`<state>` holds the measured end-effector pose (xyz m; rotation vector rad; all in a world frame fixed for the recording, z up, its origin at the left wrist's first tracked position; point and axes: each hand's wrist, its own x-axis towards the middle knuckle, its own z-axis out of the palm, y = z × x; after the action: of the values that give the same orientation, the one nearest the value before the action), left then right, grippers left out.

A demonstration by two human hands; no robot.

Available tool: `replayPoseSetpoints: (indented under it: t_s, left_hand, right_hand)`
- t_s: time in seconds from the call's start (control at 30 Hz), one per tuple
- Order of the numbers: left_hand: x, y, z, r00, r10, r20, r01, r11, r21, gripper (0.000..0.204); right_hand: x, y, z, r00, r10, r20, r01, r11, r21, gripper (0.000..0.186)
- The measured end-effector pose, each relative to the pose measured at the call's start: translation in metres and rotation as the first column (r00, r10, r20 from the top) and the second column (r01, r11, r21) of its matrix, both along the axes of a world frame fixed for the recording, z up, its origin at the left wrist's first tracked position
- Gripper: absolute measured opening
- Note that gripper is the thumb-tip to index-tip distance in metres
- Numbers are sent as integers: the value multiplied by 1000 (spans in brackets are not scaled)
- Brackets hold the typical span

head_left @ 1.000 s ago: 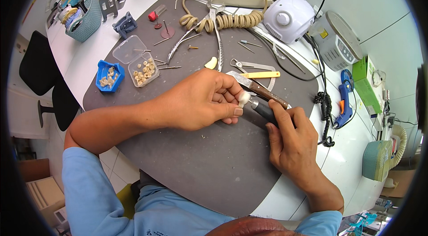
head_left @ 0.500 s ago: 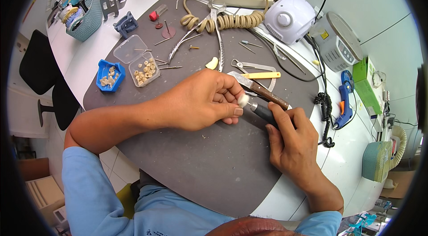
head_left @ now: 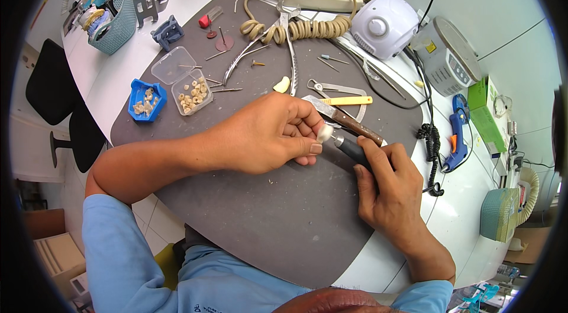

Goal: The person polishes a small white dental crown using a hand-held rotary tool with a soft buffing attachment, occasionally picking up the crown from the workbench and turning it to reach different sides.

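Gripping a handpiece (head_left: 354,148), right hand (head_left: 387,186) meets curled left hand (head_left: 269,132).

mat (head_left: 260,218) dark grey | tray (head_left: 144,100) blue | handpiece (head_left: 355,150) black, tip perhaps white | sleeve (head_left: 118,254) light blue

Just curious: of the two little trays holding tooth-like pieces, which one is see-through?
The clear hinged box, lid open, nearer the left hand. The small blue tray to its left is opaque and lies closer to the mat's edge.
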<state>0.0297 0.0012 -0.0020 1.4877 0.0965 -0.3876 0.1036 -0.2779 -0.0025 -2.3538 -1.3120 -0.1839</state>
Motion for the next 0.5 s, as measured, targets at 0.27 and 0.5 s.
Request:
replayPoseSetpoints:
  t_s: [0.27, 0.5]
  left_hand:
    - [0, 0, -1, 1000, 5, 5, -5, 1000, -11, 16]
    - [0, 0, -2, 1000, 1, 1, -1, 1000, -18, 15]
  right_hand:
    - [1, -1, 1, 1000, 13, -1, -13, 1000, 5, 47]
    - [0, -1, 0, 1000, 8, 2, -8, 1000, -11, 47]
